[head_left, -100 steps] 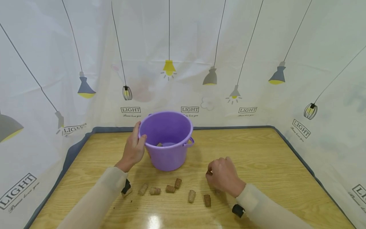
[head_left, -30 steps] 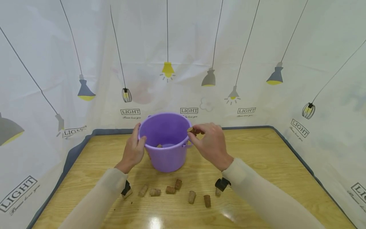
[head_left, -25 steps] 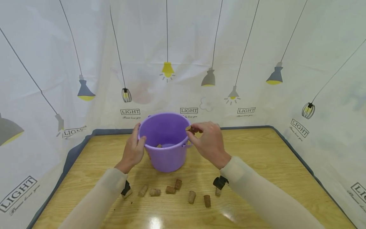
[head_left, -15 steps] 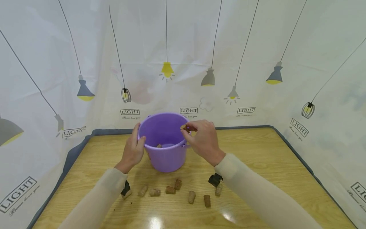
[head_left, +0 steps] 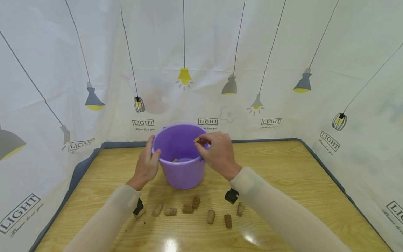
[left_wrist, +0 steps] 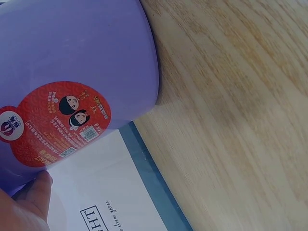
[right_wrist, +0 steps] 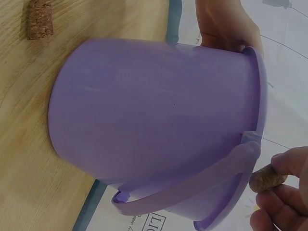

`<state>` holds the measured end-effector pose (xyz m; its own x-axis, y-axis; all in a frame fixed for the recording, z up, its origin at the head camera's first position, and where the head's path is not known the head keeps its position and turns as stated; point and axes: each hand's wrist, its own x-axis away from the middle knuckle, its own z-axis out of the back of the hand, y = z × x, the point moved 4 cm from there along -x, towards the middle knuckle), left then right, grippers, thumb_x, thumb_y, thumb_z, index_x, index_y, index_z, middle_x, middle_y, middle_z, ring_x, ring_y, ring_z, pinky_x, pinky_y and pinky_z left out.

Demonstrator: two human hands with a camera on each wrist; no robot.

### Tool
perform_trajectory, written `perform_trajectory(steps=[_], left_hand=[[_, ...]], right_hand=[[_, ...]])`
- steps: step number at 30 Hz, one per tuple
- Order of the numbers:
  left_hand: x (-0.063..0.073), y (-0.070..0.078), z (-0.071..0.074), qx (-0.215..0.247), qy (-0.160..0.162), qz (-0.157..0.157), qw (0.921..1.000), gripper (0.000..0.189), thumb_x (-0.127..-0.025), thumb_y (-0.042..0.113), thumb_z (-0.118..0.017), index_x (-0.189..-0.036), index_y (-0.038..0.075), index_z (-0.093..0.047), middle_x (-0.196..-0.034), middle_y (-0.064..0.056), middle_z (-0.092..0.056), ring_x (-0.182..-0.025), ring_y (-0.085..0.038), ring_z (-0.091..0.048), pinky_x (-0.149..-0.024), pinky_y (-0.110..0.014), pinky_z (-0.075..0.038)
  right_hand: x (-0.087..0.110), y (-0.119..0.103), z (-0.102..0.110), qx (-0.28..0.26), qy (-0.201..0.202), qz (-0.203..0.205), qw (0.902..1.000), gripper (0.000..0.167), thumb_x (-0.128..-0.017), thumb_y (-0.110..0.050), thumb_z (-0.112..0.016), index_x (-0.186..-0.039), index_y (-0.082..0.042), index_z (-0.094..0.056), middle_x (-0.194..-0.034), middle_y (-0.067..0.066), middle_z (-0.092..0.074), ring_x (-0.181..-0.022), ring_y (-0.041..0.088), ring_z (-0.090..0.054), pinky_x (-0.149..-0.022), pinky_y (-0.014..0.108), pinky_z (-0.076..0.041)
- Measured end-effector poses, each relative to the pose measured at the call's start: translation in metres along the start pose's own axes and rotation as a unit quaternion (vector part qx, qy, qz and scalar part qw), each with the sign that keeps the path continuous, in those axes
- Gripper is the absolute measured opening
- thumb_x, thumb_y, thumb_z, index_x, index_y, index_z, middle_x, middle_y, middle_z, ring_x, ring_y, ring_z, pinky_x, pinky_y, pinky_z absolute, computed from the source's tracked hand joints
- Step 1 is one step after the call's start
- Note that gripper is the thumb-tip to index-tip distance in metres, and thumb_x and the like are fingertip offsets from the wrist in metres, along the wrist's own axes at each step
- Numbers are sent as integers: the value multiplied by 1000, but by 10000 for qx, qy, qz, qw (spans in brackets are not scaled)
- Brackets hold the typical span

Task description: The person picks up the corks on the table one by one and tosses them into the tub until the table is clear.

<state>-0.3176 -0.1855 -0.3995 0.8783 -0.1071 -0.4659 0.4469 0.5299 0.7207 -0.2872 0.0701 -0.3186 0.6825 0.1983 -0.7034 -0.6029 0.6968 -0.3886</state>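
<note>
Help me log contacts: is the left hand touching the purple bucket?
Touching. The head view shows the left hand gripping the purple bucket at its left side, no gap between them.

The white curtain [head_left: 207, 45] before me repeats boxed "LIGHT" [head_left: 143, 123] above script [left_wrist: 114, 215] ending "love you"; on my purple bucket [head_left: 184, 174], a red sticker [left_wrist: 60, 122] bears tiny, illegible Chinese print [left_wrist: 50, 137].

Bucket [head_left: 185, 175]: smooth plastic, soft sheen. Corks [head_left: 188, 209]: rough, grainy, matt. Counter [head_left: 283, 175]: wood-grained, glossy at near side. Far sheet [head_left: 207, 42]: smooth, creased. Sleeves [head_left: 104, 217]: matt cloth.
</note>
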Motion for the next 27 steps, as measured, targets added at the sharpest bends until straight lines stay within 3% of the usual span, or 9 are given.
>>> perform_trajectory(steps=[9, 21, 27], left_hand=[[0, 1, 1, -44, -37, 32, 10000, 64, -105, 18, -37, -163, 0, -16, -161, -27, -32, -144, -41, -40, -118, -56, -34], [0, 2, 1, -11, -30, 30, 10000, 64, -105, 15, -38, -162, -1, -16, -162, -27, -31, -145, -42, -38, -119, -56, -33], [0, 2, 1, -5, -62, 44, 10000, 64, -106, 16, -38, -163, 0, -15, -162, -26, -31, -145, -41, -38, -119, -56, -33]], right_hand=[[-2, 1, -6, 77, -125, -81, 9999, 9, -88, -21, -82, -92, -13, -82, -81, -3, -75, -74, 16, -62, -75, 39, -46], [-5, 2, -19, 285, -681, -393, 9965, 11, -89, -25, -81, -91, -14, -81, -83, -3, -76, -78, 18, -65, -80, 40, -45], [-4, 1, -22, 530, -870, -533, 9934, 29, -88, -32, -81, -106, -9, -81, -91, 2, -77, -82, 20, -64, -80, 39, -47]])
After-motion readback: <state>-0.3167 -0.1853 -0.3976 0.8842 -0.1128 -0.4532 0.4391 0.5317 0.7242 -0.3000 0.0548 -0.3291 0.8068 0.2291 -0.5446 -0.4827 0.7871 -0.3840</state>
